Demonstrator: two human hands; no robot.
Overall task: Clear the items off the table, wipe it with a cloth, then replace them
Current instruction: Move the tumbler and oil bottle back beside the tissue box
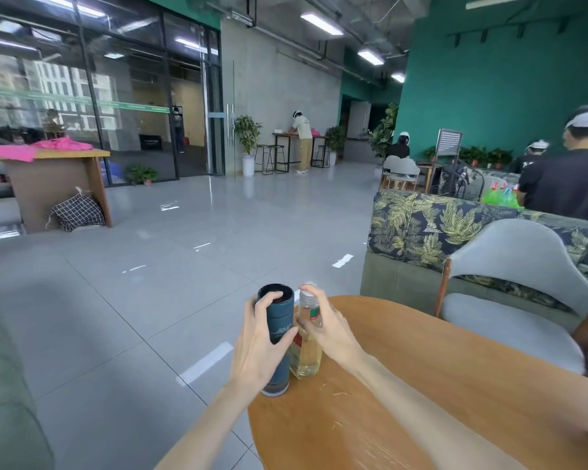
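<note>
The left hand is wrapped around a dark teal canister, fingers curled over its upper body and the thumb lying across the front, a firm grip. The canister stands upright at the near left edge of the round wooden table, its base on the tabletop. Just to its right, touching or nearly so, stands a clear plastic bottle of pale yellow liquid with a red-and-green label and a white cap. The right hand closes around the bottle's neck and shoulder, fingertips at the cap, thumb on the near side. Both forearms reach in from the near edge, the right one lying low over the tabletop. A few pale scuffs mark the wood near the bottle. To the right of the table sits a grey padded chair, and behind it a sofa in a leaf print. The grey tiled floor stretches away on the left toward glass walls far off.
</note>
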